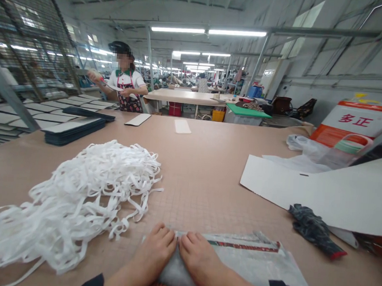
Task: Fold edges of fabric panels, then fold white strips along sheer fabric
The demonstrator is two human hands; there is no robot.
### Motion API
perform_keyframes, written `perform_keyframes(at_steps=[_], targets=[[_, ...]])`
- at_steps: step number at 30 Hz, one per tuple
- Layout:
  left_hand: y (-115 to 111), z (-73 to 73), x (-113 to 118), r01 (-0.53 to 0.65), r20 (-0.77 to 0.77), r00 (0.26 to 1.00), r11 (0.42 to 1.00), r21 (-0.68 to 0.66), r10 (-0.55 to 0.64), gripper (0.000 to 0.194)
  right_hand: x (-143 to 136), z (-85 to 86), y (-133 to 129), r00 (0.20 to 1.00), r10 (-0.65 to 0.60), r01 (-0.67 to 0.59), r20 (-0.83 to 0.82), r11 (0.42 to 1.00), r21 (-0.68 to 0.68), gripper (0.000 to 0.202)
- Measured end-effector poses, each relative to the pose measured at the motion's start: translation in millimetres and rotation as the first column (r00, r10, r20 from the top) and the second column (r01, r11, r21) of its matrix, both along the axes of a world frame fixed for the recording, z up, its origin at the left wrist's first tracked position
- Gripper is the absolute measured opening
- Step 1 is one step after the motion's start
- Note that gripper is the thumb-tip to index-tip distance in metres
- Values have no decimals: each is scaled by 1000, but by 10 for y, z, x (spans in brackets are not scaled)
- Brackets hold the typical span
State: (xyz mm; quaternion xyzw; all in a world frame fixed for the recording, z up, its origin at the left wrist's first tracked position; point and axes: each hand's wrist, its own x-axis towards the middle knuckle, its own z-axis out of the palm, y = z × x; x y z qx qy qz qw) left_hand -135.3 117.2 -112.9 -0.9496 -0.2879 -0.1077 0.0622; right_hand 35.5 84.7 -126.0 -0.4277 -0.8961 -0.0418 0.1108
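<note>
Right now I press my left hand (157,251) and right hand (198,257) flat, side by side, on the plastic bag (251,260). Left of the bag, the white strip pile (70,204) lies close; loose ends could snag. The slick film may slide under my palms.

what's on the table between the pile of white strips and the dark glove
In the head view, only bare table lies between the white strips and the dark glove.

Tan worktable (208,179) with white strip pile (74,200), clear plastic bag (247,262), white sheets (332,194), dark glove (316,230).
</note>
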Motion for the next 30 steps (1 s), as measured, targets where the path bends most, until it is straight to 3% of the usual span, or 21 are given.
perform_keyframes(at_steps=[2, 8, 10, 14, 16, 18, 20, 22, 24, 28, 30], targets=[[-45, -1, -75, -8, 18, 1000, 1000, -5, 8, 9, 2, -18, 22, 999, 28, -28, 20, 1000, -9, 7], [-144, -40, -249, -107, 127, 985, 991, -79, 116, 18, -100, 90, 201, 970, -153, 103, -187, 963, -250, 11], [-164, -71, -263, -149, 174, 971, 983, -106, 166, 18, -158, 75, 185, 980, -102, 65, -172, 976, -207, 9], [-170, -76, -246, -168, 213, 958, 977, -134, 194, 16, -178, 26, 101, 987, 158, -158, -7, 987, -32, 16], [-166, -52, -232, -162, 199, 963, 980, -114, 183, 14, -155, 48, 117, 980, 197, -196, 5, 978, -69, 14], [-166, -32, -224, -177, 189, 963, 979, -102, 194, 13, -138, 103, 180, 990, 125, -135, -63, 973, -190, 10], [-175, -36, -223, -205, 200, 954, 973, -105, 222, 13, -141, 175, 256, 992, -36, -4, -122, 949, -314, 12], [-187, -65, -230, -215, 228, 945, 972, -99, 233, 14, -164, 246, 314, 967, -221, 153, -124, 899, -409, 12], [-199, -108, -243, -209, 276, 936, 976, -59, 217, 17, -192, 306, 342, 938, -328, 242, -108, 847, -473, 13], [-215, -166, -283, -243, 376, 901, 970, 24, 216, 21, -193, 397, 322, 941, -312, 212, -128, 842, -495, 13], [-219, -166, -302, -274, 426, 875, 961, 48, 228, 21, -161, 419, 292, 951, -241, 110, -192, 847, -519, 11]])
